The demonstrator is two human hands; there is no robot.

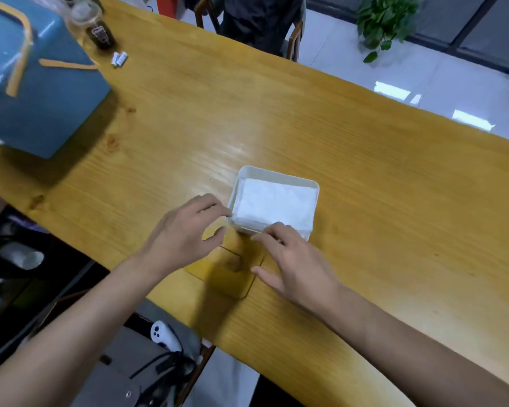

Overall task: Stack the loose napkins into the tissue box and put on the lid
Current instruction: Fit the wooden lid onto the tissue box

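My left hand (188, 230) curls at the white plastic tissue box (276, 172), grip unclear; right hand (296, 259) spread on its rim, flat wooden lid (222, 279) beneath.

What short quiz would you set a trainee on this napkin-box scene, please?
1. True or false: the tissue box already has its lid on.
2. Where does the lid lie? A) flat on the table, in front of the box; B) on top of the box; C) leaning upright against the box.
3. Fill in: the napkins lie ___ the box.
Key: 1 false; 2 A; 3 inside.
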